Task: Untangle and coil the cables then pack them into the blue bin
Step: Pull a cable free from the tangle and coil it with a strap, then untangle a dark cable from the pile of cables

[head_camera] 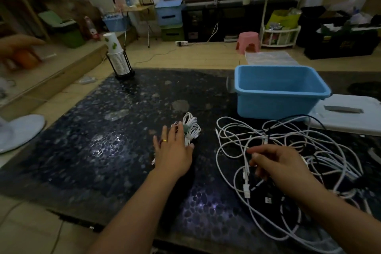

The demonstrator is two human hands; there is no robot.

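A blue bin (268, 105) stands at the back right of the dark table, with nothing visible inside it. A coiled white cable (190, 128) bound with a grey-green tie lies near the table's middle. My left hand (173, 150) lies flat, fingers straight, its fingertips touching the near side of that coil. A tangle of white cables (288, 150), with a thin black one among them, spreads over the right side in front of the bin. My right hand (276, 165) hovers over the tangle with loosely curled fingers; no cable is plainly held.
A white lid (346, 115) lies right of the bin. A stack of paper cups in a black holder (118, 57) stands at the table's back left corner. A white fan base (18, 132) sits on the floor at left. Another person's hand (18, 45) shows at far left.
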